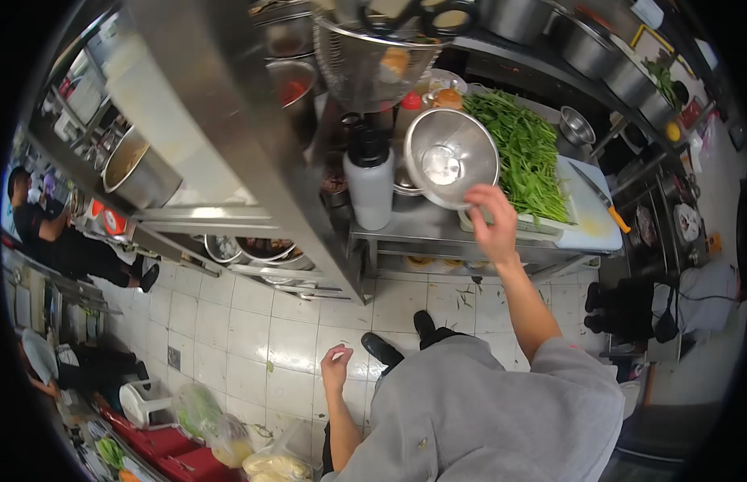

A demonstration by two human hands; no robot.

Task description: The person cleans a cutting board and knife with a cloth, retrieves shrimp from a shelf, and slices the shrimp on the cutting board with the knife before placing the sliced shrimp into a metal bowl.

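Note:
My right hand (492, 223) grips the near rim of a shiny metal bowl (451, 157), which is tilted so its inside faces me. Right behind the bowl lies a big heap of leafy greens (522, 153) in a light tray at the edge of a white cutting board (586, 213). A knife (602, 199) with an orange handle rests on that board. Left of the bowl stands a grey squeeze bottle (368, 185) with a black top. My left hand (336, 365) hangs low over the floor, its fingers curled together; what they hold, if anything, is too small to make out.
A steel shelf post (253, 153) rises at the left, with a large pot (136, 173) on its shelf. Pots (582, 40) line the upper right shelf. Co-workers stand at far left (60, 241) and right (695, 301). Bags (229, 440) sit lower left.

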